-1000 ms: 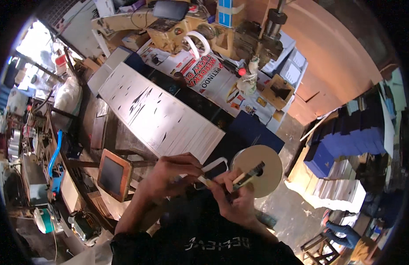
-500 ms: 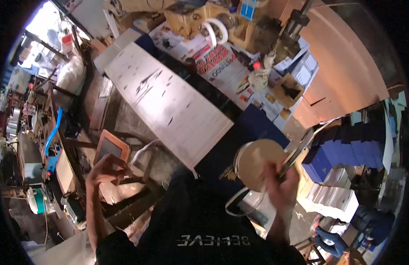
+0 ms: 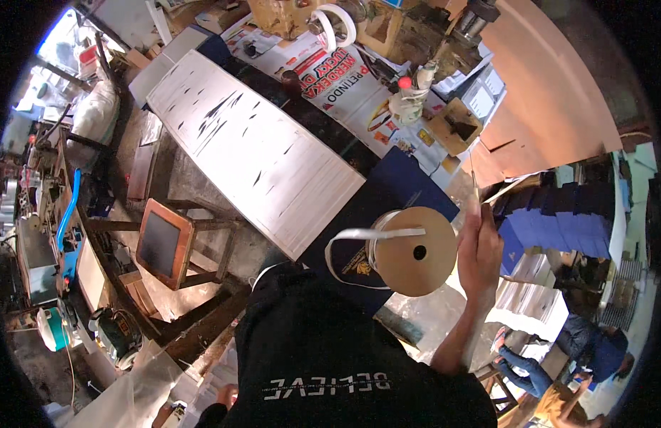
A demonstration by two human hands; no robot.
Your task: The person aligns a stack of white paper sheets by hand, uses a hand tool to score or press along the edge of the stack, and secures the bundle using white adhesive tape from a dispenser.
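Spool (image 3: pixel 419 267) of white ribbon (image 3: pixel 344 235) sits right of centre in the frame, its round tan face with a dark central hole turned toward the camera. One length of ribbon crosses that face, and a loop of it bows out to the left above a dark blue cover (image 3: pixel 412 189). Just beside the spool's right edge, the right hand (image 3: pixel 480 246) is closed around a slim tool (image 3: pixel 476 189) that points toward the top of the frame. At the lower edge, left of the black shirt (image 3: pixel 323 342), a bit of skin may be the left hand (image 3: pixel 227 394); I cannot tell whether it grasps anything. A long pale panel (image 3: pixel 252 150) with dark streaks slants from upper left to centre; a wooden stool (image 3: pixel 179 267) stands left of it.
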